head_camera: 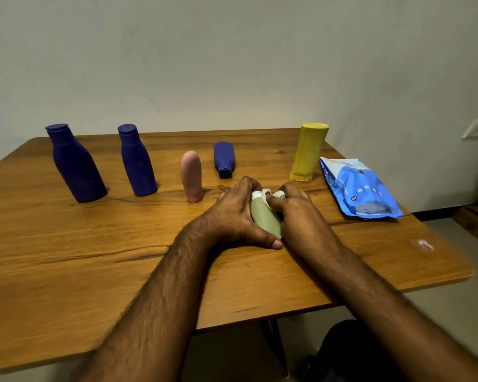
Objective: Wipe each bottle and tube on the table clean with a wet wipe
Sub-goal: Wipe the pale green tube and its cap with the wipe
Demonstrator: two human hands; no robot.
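Item: green tube (pixel 265 219), on bench (pixel 66 271). L hand (pixel 233 213) grips it steady; R hand (pixel 295 213) pinches wet wipe (pixel 268 194) w/ tube, likely rubbing cap end.

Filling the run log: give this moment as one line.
step: wiping green tube | left hand: holds tube | right hand: presses wet wipe | waiting: five containers
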